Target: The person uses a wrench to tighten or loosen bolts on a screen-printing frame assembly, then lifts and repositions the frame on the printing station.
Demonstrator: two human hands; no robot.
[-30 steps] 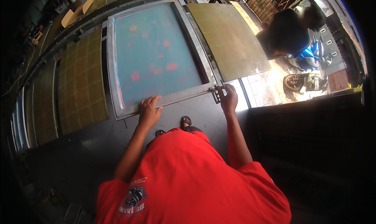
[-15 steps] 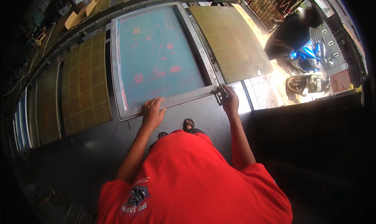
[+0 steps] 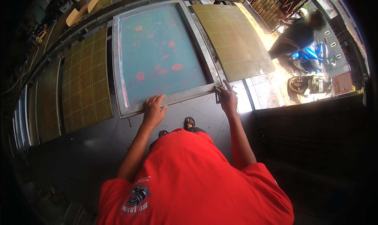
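Observation:
In front of me lies a screen-printing frame [image 3: 173, 100] with grey metal bars. Its blue-green mesh [image 3: 157, 48] carries red flower shapes. My left hand [image 3: 154, 109] grips the near bar a little left of its middle, fingers over the top. At the near right corner, my right hand [image 3: 227, 98] holds the frame beside a small metal bracket [image 3: 217, 94]. Its index finger points forward along the side bar, and the hand partly covers the bracket. What the frame's underside rests on is hidden.
Flat olive-brown boards with yellow-green grid lines flank the frame, one at the right [image 3: 232, 40] and one at the left [image 3: 86, 79]. A metal rail [image 3: 118, 10] runs behind. Beyond at the right are a person [image 3: 293, 38] and a blue motorbike [image 3: 309, 58]. Grey floor tiles [image 3: 185, 111] lie below.
The near edge of the frame has shifted slightly away from me, with both hands on it. My right hand has moved a little left, closer over the corner and bracket.

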